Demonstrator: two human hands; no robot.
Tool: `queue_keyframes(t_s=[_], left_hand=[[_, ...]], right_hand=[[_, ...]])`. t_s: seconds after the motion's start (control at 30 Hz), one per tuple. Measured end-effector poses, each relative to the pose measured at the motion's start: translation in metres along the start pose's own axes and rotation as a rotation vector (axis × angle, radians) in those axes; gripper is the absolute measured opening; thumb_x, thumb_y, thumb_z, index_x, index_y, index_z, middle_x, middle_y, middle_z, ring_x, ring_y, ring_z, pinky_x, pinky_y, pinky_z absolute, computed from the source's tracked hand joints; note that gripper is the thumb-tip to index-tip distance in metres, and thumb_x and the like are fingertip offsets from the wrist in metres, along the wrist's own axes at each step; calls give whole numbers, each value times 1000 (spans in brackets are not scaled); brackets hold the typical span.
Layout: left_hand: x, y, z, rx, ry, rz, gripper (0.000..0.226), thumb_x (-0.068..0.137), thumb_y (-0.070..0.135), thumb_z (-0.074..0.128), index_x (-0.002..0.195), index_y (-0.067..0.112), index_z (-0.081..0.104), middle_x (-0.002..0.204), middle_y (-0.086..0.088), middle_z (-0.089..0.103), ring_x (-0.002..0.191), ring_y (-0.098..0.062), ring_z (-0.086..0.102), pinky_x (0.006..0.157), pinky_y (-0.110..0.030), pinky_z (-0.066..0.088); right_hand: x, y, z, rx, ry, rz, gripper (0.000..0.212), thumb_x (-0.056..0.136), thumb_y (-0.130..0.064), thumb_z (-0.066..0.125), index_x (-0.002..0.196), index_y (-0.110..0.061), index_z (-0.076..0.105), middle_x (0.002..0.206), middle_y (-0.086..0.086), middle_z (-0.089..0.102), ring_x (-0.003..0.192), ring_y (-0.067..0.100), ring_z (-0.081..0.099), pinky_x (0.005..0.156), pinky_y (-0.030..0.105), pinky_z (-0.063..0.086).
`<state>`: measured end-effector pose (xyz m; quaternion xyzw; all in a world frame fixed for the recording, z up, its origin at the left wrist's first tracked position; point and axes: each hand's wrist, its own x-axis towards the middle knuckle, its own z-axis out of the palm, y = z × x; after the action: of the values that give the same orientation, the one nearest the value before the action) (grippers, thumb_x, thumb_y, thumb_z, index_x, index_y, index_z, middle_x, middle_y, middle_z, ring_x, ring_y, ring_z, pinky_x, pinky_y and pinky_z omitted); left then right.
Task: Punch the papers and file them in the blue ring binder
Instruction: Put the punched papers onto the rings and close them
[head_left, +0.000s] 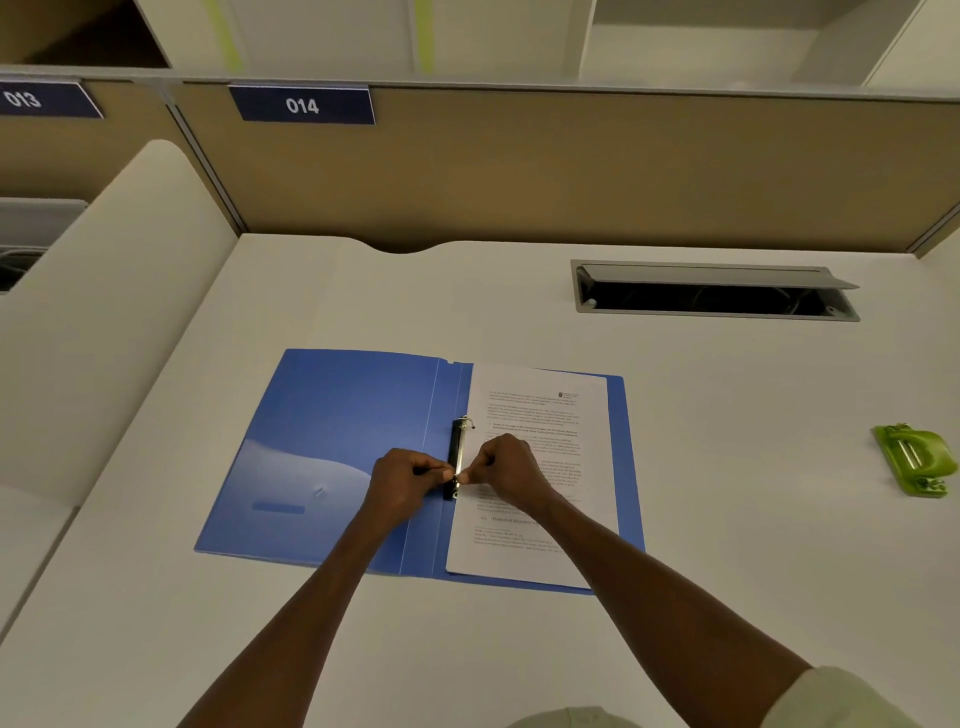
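The blue ring binder (332, 447) lies open and flat on the white desk. A stack of printed papers (540, 415) rests on its right half, its left edge at the black ring mechanism (456, 441). The upper metal ring (466, 422) shows above my hands. My left hand (402, 480) and my right hand (511, 470) meet at the lower ring, each pinching it with fingertips from its own side. The lower ring is mostly hidden by my fingers. The green hole punch (915, 460) sits far to the right.
A grey cable hatch (714, 291) is open in the desk behind the binder. A tan partition with label 014 (302, 105) closes the back. A white side panel (114, 312) rises on the left.
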<state>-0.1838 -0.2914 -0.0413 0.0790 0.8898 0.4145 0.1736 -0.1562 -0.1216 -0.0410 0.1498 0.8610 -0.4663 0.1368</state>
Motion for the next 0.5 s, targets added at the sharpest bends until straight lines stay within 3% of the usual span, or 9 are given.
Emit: queue_keyframes(t_s=[0.3, 0.5], left_hand=[[-9, 5, 4, -19, 60, 2, 19, 87, 23, 67, 92, 8, 76, 83, -6, 73, 66, -4, 59, 64, -9, 40], [-24, 6, 14, -17, 155, -18, 16, 86, 21, 68, 89, 6, 73, 79, -2, 68, 68, -9, 59, 65, -16, 43]], right_hand=[[-9, -3, -4, -37, -18, -52, 24, 78, -23, 76, 82, 1, 73, 68, 1, 63, 55, 6, 51, 54, 12, 35], [-23, -2, -17, -66, -24, -93, 22, 76, -24, 77, 82, -4, 72, 72, -1, 64, 61, 5, 53, 59, 15, 40]])
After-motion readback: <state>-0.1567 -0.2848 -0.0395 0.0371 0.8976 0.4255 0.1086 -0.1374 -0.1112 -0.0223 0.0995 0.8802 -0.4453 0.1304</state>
